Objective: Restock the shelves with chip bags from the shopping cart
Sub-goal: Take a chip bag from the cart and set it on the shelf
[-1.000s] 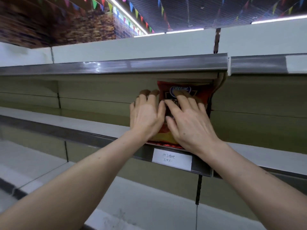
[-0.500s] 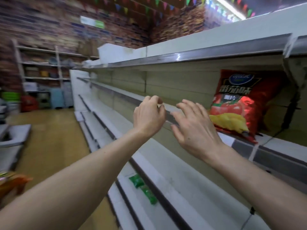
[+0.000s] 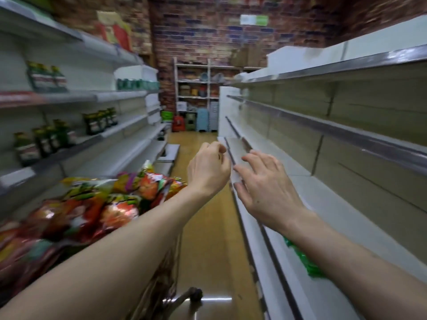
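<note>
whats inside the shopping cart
A heap of red, orange and green chip bags. The shopping cart floor and lower bags are hidden under them and the left forearm.

Chip bags (image 3: 92,204) in shopping cart (image 3: 169,269): motion-blurred, print unreadable, near side hidden behind left forearm (image 3: 115,245). Cart cut off by bottom edge. Green packet (image 3: 302,262) on lower shelf (image 3: 284,285): partly hidden behind right forearm (image 3: 346,257). Bottles (image 3: 44,142): labels were unreadable. Wall sign (image 3: 254,19): text was illegible.
</note>
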Motion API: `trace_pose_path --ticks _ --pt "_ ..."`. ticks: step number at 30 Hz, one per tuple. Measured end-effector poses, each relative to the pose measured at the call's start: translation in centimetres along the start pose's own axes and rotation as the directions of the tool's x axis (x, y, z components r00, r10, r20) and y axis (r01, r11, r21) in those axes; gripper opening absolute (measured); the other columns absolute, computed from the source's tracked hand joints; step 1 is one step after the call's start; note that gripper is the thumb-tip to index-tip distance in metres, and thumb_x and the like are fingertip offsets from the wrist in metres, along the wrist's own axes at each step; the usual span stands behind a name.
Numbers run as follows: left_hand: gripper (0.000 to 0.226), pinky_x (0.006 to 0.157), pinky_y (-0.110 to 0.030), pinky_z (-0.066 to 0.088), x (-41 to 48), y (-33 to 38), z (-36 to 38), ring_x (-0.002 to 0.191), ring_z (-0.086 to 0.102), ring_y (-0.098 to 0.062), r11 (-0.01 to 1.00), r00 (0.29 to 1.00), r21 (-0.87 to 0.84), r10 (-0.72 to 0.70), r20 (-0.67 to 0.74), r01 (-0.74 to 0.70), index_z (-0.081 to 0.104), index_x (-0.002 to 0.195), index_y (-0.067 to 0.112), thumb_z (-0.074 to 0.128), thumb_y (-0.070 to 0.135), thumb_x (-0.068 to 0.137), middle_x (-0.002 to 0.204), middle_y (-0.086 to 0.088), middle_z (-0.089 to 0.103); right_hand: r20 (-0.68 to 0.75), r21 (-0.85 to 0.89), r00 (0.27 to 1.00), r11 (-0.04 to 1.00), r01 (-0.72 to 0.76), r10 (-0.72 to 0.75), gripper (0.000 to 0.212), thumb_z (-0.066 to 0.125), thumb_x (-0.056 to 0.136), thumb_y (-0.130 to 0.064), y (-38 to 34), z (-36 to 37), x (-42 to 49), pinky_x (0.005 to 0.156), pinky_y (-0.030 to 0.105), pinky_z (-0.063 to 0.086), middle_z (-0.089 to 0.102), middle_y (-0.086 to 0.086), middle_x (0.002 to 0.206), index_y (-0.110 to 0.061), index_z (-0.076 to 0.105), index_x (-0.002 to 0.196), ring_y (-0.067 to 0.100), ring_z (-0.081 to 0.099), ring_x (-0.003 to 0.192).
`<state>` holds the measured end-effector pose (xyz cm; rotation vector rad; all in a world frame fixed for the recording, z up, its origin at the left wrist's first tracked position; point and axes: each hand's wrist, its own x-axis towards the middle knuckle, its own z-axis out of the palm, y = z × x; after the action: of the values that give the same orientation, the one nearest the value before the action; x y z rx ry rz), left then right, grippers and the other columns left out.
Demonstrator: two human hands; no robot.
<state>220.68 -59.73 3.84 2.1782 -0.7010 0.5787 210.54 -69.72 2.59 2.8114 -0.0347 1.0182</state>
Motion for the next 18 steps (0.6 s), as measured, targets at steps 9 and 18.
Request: trace_pose_path --ticks 9,18 --pt "0.024 0.084 -0.039 0.049 -7.4 -10.4 -12.0 0.1 0.058 -0.024 0.967 0.981 0.165 -0.191 -0.022 0.192 0.06 0.114 0.018 0.051 0.027 0.094 0.114 -0.004 0.059 0.019 0.188 0.99 0.973 0.135 -0.141 0.033 0.058 0.082 -0.028 -15.0 0.7 -0.7 0.096 0.05 0.046 0.066 0.017 0.112 -0.009 0.069 0.105 0.037 0.058 0.115" --pt "0.031 0.09 -0.041 0.05 -16.9 -19.4 -19.9 0.104 0.058 -0.025 0.878 0.894 0.244 -0.441 0.084 0.411 0.06 0.119 0.017 0.055 0.027 0.091 0.117 -0.005 0.058 0.245 0.346 0.942 0.928 0.135 -0.229 0.044 0.047 0.097 -0.037 -25.4 2.4 -5.2 0.109 0.042 0.027 0.05 0.008 0.138 -0.018 0.051 0.137 0.028 0.039 0.132"
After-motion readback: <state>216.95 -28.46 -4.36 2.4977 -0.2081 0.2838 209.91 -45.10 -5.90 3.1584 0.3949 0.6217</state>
